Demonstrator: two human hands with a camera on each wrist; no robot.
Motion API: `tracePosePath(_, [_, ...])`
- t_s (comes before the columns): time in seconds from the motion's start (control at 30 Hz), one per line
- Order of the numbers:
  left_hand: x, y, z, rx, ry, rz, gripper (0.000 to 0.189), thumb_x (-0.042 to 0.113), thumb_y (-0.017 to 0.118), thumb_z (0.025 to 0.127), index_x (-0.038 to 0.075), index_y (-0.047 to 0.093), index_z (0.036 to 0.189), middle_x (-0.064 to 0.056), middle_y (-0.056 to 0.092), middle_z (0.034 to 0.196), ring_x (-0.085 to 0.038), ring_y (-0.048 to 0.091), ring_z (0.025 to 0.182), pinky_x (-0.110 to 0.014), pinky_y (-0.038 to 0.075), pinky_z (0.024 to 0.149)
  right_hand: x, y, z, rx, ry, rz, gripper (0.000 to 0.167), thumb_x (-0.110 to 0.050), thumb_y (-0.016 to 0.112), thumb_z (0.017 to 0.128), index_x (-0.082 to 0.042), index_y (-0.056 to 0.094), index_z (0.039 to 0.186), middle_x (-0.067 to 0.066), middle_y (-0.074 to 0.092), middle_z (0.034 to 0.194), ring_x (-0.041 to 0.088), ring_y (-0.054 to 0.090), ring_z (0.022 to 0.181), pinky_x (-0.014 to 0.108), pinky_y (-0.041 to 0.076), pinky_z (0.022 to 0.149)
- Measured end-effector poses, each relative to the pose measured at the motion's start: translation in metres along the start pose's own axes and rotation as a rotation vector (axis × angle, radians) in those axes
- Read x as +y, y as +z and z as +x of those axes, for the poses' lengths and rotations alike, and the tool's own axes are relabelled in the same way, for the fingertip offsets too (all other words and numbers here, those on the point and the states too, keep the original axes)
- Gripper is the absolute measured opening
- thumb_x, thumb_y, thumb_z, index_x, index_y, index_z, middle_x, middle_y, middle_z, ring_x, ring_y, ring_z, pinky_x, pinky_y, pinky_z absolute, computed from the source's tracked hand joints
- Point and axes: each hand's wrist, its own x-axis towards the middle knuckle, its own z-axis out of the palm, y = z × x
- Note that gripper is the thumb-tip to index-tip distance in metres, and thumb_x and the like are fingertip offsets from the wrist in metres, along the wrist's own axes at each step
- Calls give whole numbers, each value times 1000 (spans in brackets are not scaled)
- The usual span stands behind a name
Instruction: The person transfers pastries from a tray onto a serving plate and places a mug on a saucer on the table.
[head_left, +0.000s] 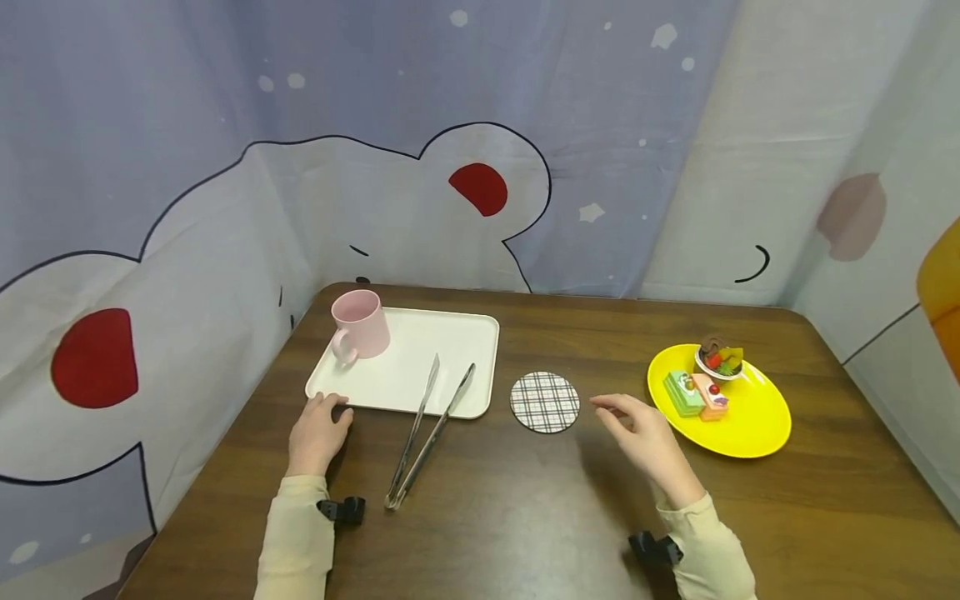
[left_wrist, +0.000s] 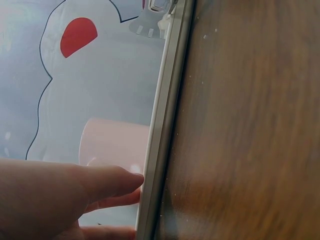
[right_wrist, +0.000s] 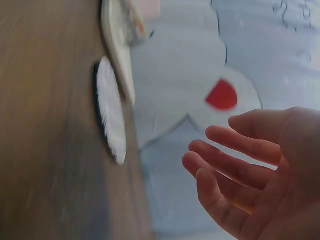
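My left hand [head_left: 318, 433] is at the near left edge of a white rectangular tray [head_left: 442, 333], its fingertips right at the rim. In the left wrist view the thumb [left_wrist: 117, 181] points at the tray's edge. On the tray's left part stands a pink mug [head_left: 363, 327], handle toward me. Metal tongs [head_left: 428, 446] lie spread, tips over the tray and joined end on the table. My right hand [head_left: 637, 433] hovers with loosely bent fingers and holds nothing, between a round plaid coaster [head_left: 545, 402] and a yellow plate [head_left: 757, 421].
On the plate are a green cake piece [head_left: 682, 393], a pink cake piece [head_left: 710, 397] and a small cup of dessert [head_left: 719, 360]. The brown wooden table [head_left: 510, 517] meets a printed curtain [head_left: 585, 150] at its back and sides.
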Motion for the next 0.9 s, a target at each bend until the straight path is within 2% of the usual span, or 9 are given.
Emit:
tracePosePath(0.07, [0,-1,0,-2,-5,3,38,19,52,97,-2,56,128,-36,35,145,-52,37,134,-63,37,106,12,-9,-7,5,64,-13,23,-13,61,94,-5,70,114,13,72,110,27,67,99,41,57,84])
tracePosePath(0.13, [0,-1,0,-3,-8,7,38,19,52,96,-2,56,128,-37,35,145,-52,37,134,-63,37,106,24,-18,-14,21,115,-26,24,-15,61,94,-5,69,115,14,72,110,25,66,99,33,56,84])
tracePosePath(0.2, [0,-1,0,-5,-7,7,38,19,52,96,-2,56,128,-37,35,146,-52,37,134,-63,37,106,35,-28,-20,47,157,-55,25,-17,62,94,-5,69,115,14,72,110,21,65,96,22,54,79])
tracePosePath(0.3, [0,-1,0,-6,-3,6,38,18,52,96,-2,56,128,-37,35,146,-52,37,134,-63,37,105,53,-43,-29,109,197,-104,26,-16,63,93,-2,68,115,19,71,109,24,65,92,12,49,70])
tracePosePath(0.5, [0,1,1,-18,-1,-5,37,18,51,97,-1,56,128,-38,33,146,-53,36,135,-63,36,106,83,-71,-45,147,300,-208,33,-17,62,93,5,64,118,28,68,106,40,64,91,23,47,64])
tracePosePath(0.6, [1,1,0,-22,-2,-4,38,18,51,96,-2,56,128,-38,34,146,-53,36,135,-63,36,106,95,-80,-50,170,379,-252,35,-18,60,93,7,61,118,28,66,99,40,63,87,30,44,64])
tracePosePath(0.73, [0,0,0,-22,-1,5,38,18,51,96,-2,55,128,-38,35,145,-53,36,134,-63,36,106,106,-89,-57,258,550,-238,39,-20,56,93,8,54,120,27,61,97,36,58,81,33,38,64])
tracePosePath(0.83, [0,-1,1,-21,1,8,38,18,51,96,-2,55,128,-38,35,145,-53,36,134,-63,36,106,115,-95,-62,291,657,-215,44,-24,54,94,7,48,125,28,60,102,36,56,83,33,37,64])
tracePosePath(0.9, [0,0,2,-22,-1,9,38,19,51,96,-2,55,128,-38,35,145,-53,36,134,-63,36,106,120,-96,-64,283,689,-206,47,-25,53,94,7,45,129,30,59,106,38,56,87,33,37,64])
